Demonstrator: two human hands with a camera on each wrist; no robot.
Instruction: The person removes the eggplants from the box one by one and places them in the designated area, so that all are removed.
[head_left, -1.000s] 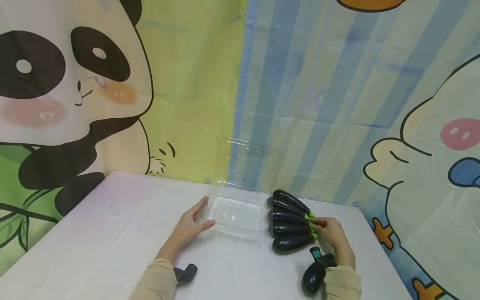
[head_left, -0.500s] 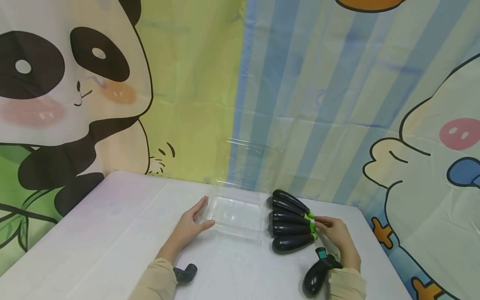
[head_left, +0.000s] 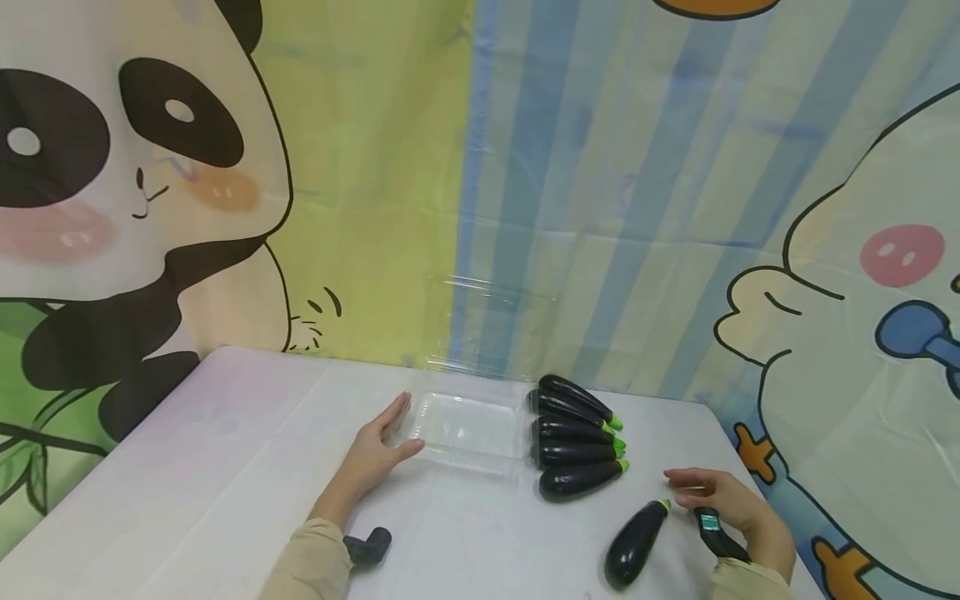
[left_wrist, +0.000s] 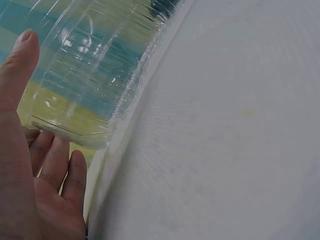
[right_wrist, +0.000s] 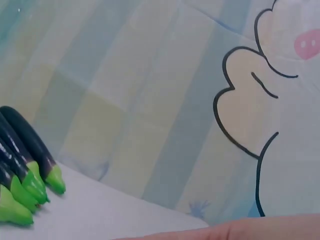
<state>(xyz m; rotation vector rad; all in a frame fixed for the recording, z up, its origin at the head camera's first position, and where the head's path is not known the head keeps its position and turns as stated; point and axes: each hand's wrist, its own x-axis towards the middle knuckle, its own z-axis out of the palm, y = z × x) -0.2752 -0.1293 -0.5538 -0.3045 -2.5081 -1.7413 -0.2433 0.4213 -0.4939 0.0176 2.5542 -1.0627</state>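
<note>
A clear plastic clamshell box (head_left: 468, 429) sits on the table with its lid (head_left: 491, 325) raised at the back. My left hand (head_left: 371, 458) holds the box's left end, thumb at the near side and fingers round the corner; the left wrist view shows that hand (left_wrist: 50, 175) at the clear wall too. To the right of the box, several dark eggplants (head_left: 573, 454) lie side by side, green stems pointing right. Nearer the front lies a single eggplant (head_left: 636, 546). My right hand (head_left: 731, 504) hovers just right of its stem, fingers loosely bent and holding nothing.
The white table (head_left: 225, 467) reaches back to a printed cloth backdrop (head_left: 375, 183) with a panda and stripes. A dark wrist mount (head_left: 367, 547) sits at the left sleeve, and a black band (head_left: 716, 537) at the right wrist.
My right hand has left the stems of the eggplant row and moved right and toward me, beside the single eggplant. The left hand stays at the box. The head view has shifted slightly.
</note>
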